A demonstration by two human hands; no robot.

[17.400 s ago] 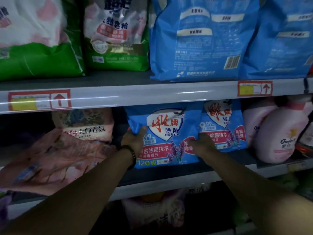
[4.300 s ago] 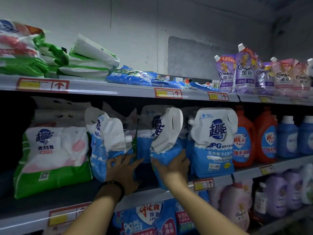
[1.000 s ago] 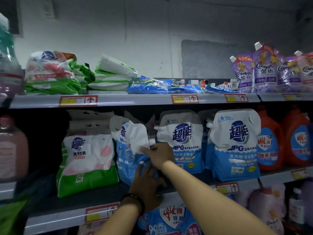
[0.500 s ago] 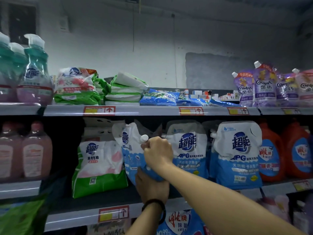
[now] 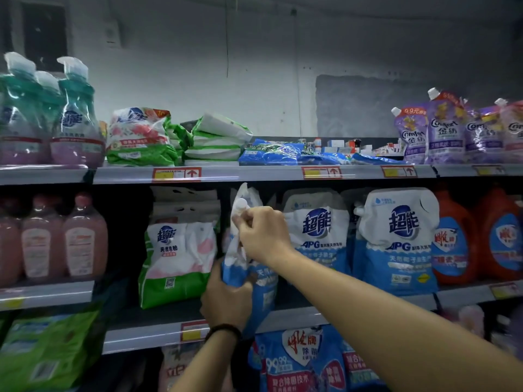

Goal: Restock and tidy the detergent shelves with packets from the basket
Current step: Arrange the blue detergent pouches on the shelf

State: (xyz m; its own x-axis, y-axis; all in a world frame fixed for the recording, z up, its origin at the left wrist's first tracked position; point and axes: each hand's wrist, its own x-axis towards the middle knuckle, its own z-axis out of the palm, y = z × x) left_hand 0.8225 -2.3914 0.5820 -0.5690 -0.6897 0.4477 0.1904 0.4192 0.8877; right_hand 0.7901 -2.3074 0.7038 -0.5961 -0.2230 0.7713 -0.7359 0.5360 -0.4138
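Head view: blue-and-white soft plastic spouted detergent pouch point(image 5: 233, 271) on grey middle shelf point(image 5: 135, 338), edge-on between green-and-white bag point(image 5: 175, 264) and upright matching pouch point(image 5: 317, 236). Right hand point(image 5: 263, 236) pinches top by white cap point(image 5: 241, 204). Left hand point(image 5: 226, 298) curls round lower body. Likely heavy, floppy, slick: support base, steady spout.

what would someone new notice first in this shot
Both hands meet mid-frame on a blue-and-white spouted pouch at the front of the middle shelf: the right hand pinches its top by the white cap, and the left hand grips its lower part. Next come the purple pouches standing at the right end of the top shelf and the teal bottles at its left.
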